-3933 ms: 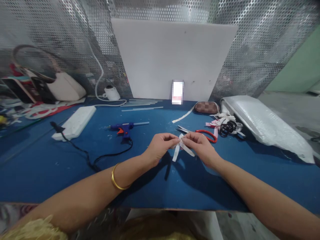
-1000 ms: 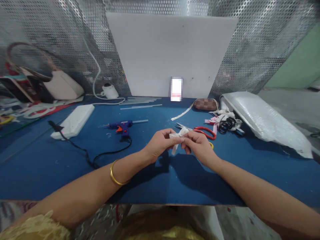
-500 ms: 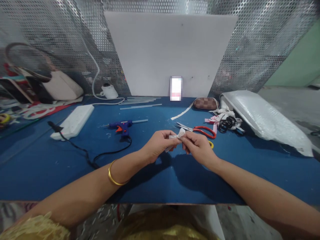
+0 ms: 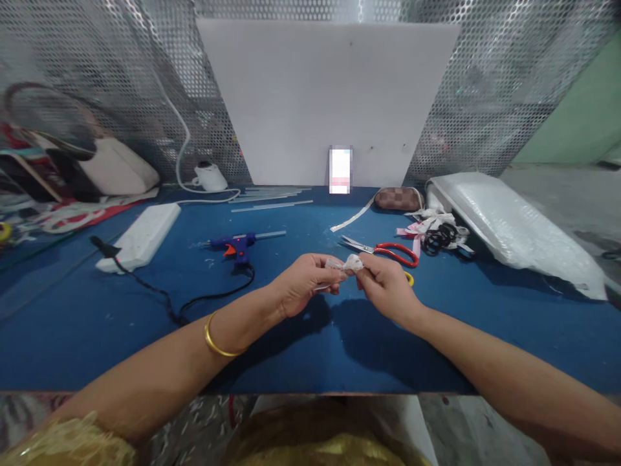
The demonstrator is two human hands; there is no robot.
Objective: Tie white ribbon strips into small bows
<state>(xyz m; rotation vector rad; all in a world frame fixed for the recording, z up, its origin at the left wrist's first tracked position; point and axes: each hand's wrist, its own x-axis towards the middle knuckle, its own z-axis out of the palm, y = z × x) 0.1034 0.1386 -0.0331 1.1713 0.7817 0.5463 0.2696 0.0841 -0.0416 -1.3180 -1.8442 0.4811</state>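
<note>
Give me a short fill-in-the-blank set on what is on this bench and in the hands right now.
1. Both hands pinch a small white ribbon bow between the left hand and the ____ hand.
2. The scissors have ____ handles.
3. The blue glue gun lies on the ____ table top.
Missing words: right; red; blue

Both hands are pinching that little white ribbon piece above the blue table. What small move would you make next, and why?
Probably keep the left hand pinching the folded white ribbon and free the right hand to reach the blue glue gun, which lies apart on the blue table. The ribbon looks bunched between both hands' fingertips, with nothing visibly fixing it.
</note>
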